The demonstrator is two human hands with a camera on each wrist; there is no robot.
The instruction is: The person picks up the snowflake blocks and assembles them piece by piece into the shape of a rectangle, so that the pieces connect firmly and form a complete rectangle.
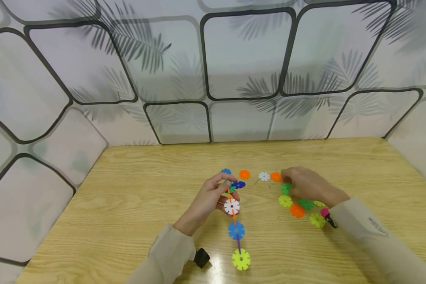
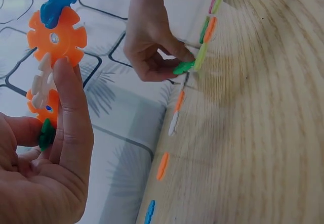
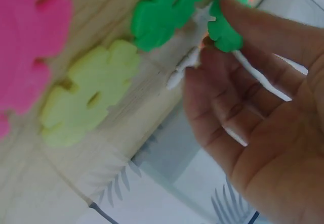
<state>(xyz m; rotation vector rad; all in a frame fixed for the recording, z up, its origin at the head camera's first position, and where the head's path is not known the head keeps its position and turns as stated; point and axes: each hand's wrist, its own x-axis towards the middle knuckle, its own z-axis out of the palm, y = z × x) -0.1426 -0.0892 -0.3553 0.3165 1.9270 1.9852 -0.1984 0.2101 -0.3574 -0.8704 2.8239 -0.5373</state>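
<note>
My left hand point(image 1: 207, 199) grips the upper end of a chain of notched plastic snowflake discs, at a green disc point(image 2: 46, 134). A dark blue disc point(image 1: 239, 184) sticks out at that end. Below the fingers hang a white disc point(image 1: 232, 206), a blue disc point(image 1: 236, 230) and a yellow disc point(image 1: 241, 259), joined by orange and purple discs set edge-on. Farther right, my right hand point(image 1: 309, 184) pinches a loose green disc point(image 3: 225, 29) between thumb and fingers, close over the table. Part of that disc is hidden by the thumb.
On the wooden table point(image 1: 127, 205) lie loose discs: a blue one point(image 1: 226, 171), an orange one point(image 1: 244, 174) and a white one point(image 1: 264, 176) at the back. Several more, including a pink disc point(image 1: 325, 212), lie around the right wrist. A patterned wall panel point(image 1: 248, 59) stands behind.
</note>
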